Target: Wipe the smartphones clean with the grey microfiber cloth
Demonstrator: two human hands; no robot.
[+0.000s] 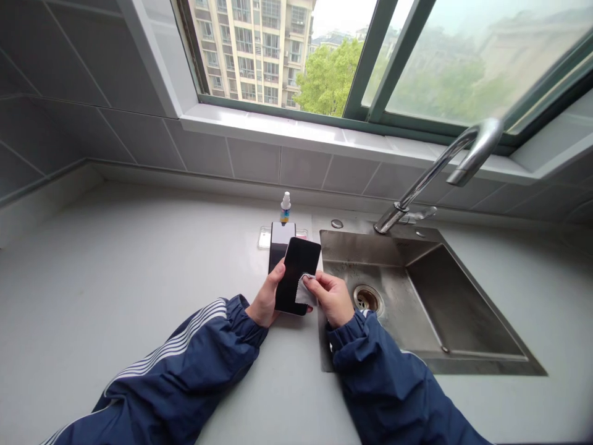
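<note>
A black phone is held tilted above the counter by my left hand, whose fingers wrap its left edge. With a pinch, my right hand presses a small white cloth against the lower part of the phone's dark screen. Just behind the phone lies a second dark flat device or box on the counter. A small spray bottle with a white cap stands behind that, near the wall.
A steel sink with a drain lies to the right, and a curved tap reaches over it. The grey counter stretches left to a tiled corner. A window sill runs above the back wall.
</note>
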